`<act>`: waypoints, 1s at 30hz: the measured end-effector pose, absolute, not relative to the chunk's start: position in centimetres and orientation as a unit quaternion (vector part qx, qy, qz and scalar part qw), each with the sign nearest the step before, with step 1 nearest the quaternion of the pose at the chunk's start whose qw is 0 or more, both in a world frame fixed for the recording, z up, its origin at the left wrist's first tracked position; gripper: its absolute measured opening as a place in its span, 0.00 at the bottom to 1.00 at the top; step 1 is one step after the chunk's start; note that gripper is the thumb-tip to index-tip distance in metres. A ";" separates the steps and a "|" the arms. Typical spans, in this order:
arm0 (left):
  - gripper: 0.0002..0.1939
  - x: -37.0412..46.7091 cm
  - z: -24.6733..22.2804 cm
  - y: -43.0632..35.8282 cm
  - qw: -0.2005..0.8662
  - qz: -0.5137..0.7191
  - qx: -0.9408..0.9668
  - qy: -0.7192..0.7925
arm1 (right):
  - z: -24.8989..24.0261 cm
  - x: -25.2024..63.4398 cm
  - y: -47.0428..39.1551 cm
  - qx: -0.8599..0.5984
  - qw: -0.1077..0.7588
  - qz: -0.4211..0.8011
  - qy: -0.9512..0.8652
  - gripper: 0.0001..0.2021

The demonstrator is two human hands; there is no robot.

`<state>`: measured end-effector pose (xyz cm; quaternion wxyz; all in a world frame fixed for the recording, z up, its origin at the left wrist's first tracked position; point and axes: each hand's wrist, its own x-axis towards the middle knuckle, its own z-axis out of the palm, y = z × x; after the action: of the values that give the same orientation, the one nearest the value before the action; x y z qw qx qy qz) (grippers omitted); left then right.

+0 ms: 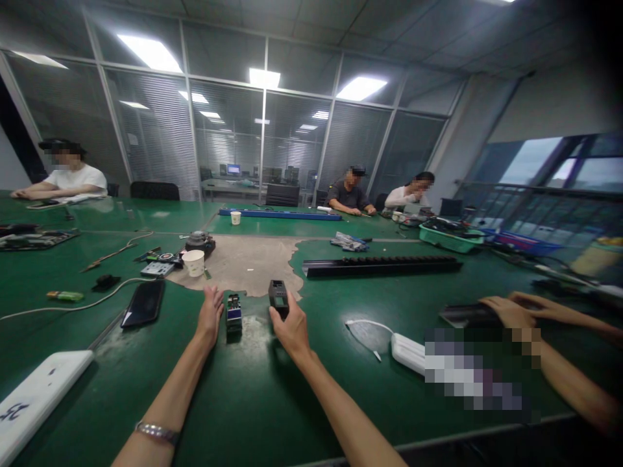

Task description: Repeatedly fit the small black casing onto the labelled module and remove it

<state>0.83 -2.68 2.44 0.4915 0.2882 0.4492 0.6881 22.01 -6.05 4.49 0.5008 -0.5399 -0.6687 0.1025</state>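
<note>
My right hand point(293, 329) grips a dark rectangular plastic housing point(278, 295) with small openings in its top face, thumb on the near side. What kind of device it belongs to I cannot tell. My left hand point(210, 316) rests on its edge on the green table, fingers stretched out and holding nothing. Just right of it, between both hands, a small electronic module point(233, 316) with a blue part and a dark top stands on the table. A metal bracelet point(156, 432) circles my left wrist.
Left lie a phone point(143, 303), a white power bank marked 25 point(43, 402) and a paper cup point(193, 263). A long black rail point(382, 266) lies ahead. At right, a co-worker's hands point(516, 314) touch a dark object near a white device with a cable point(409, 353). People sit across the table.
</note>
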 end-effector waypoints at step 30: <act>0.24 -0.7 2.1 -1.8 0.537 0.716 0.164 0.414 | 2.5 23.7 -6.5 -0.562 0.484 0.155 -0.652 0.27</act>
<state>-0.66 -1.79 2.07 0.5374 0.1638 0.4142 0.7161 23.72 -6.46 2.52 0.4837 -0.5624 -0.6524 0.1554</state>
